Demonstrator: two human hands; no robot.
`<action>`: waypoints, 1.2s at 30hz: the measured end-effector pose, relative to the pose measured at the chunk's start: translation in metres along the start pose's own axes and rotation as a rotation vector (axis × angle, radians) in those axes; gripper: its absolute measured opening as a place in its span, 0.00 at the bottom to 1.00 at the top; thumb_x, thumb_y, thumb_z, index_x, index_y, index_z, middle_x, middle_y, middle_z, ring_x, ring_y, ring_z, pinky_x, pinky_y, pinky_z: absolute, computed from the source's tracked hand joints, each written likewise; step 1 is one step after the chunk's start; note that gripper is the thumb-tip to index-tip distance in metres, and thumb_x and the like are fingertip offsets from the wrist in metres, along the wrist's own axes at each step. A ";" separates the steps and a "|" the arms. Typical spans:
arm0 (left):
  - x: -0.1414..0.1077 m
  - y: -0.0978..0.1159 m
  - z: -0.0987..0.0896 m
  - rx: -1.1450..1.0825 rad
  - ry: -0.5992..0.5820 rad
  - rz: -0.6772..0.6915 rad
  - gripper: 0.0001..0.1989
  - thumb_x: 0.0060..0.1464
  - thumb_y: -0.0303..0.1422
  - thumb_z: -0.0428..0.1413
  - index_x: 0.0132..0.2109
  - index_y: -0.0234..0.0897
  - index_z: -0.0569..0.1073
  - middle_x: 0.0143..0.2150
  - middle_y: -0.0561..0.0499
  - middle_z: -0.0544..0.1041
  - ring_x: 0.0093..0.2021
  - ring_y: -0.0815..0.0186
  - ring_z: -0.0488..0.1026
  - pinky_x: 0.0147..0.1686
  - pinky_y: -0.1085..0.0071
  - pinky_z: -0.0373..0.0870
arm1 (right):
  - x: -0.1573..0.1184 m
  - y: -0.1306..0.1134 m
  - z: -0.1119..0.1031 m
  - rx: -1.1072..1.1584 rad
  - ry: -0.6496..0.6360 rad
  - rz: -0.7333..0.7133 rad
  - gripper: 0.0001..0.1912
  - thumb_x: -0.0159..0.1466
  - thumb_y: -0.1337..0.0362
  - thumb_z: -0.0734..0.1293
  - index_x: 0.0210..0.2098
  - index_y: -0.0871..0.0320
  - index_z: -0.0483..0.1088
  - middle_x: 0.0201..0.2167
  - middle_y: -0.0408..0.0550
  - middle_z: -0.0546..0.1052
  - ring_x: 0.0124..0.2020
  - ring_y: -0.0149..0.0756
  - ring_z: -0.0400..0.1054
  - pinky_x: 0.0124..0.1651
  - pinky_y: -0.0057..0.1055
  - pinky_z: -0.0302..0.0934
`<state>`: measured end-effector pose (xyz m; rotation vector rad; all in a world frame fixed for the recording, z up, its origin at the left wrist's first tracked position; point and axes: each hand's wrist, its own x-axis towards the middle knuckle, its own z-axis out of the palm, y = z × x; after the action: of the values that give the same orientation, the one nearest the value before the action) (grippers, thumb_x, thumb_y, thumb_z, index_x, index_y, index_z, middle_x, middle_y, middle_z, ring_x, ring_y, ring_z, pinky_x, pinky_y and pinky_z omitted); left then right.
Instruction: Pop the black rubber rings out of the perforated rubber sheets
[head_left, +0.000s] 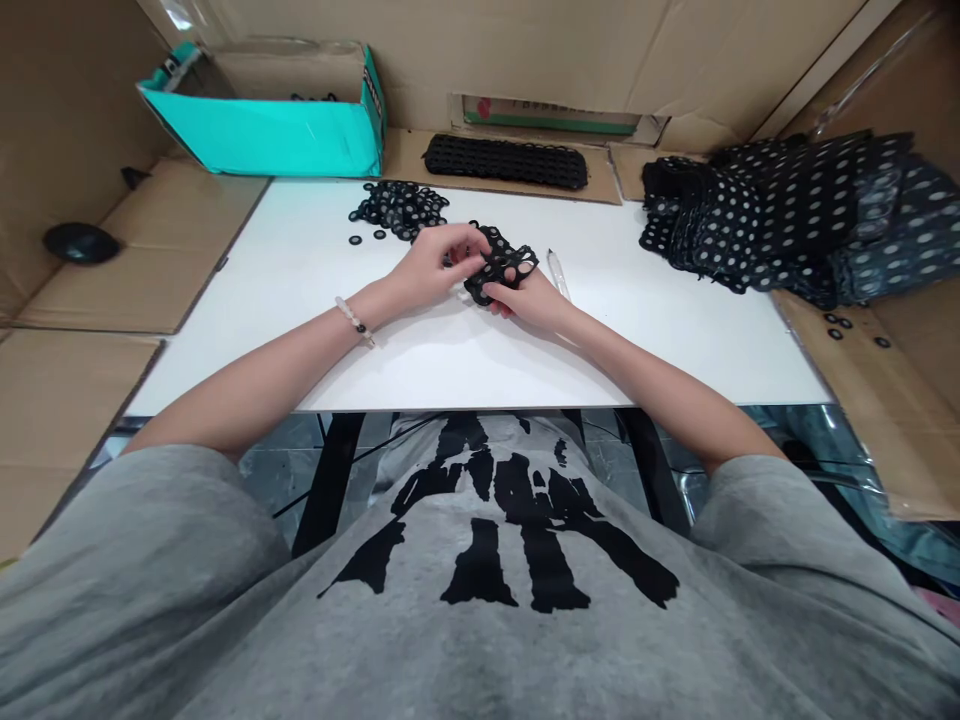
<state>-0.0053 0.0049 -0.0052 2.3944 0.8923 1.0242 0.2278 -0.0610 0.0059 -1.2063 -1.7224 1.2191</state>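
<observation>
My left hand (429,268) and my right hand (525,303) meet over the middle of the white table (225,350). Between them, both hands grip a black perforated rubber piece (501,265), a holed web of linked rings. A loose heap of small black rubber rings (397,208) lies just beyond my left fingers. A clear pen-like tool (559,276) lies beside my right hand. A beaded bracelet (354,321) circles my left wrist.
A teal cardboard box (262,130) stands at the far left. A black ringed strip (505,161) lies on cardboard (409,155) beyond the table. Stacked black perforated sheets (780,215) fill the right side, with several loose rings (840,325) on cardboard below them. Cardboard panels surround the table.
</observation>
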 end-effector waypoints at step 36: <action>-0.002 0.017 -0.001 0.103 -0.082 0.067 0.08 0.63 0.37 0.73 0.45 0.42 0.83 0.43 0.47 0.86 0.48 0.51 0.81 0.58 0.53 0.79 | 0.004 -0.015 -0.003 0.253 -0.057 0.182 0.26 0.88 0.65 0.72 0.30 0.57 0.77 0.24 0.46 0.83 0.22 0.27 0.68 0.26 0.20 0.64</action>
<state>-0.0004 -0.0082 0.0039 2.5479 0.8611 0.9171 0.2246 -0.0578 0.0210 -1.2027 -1.4686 1.5423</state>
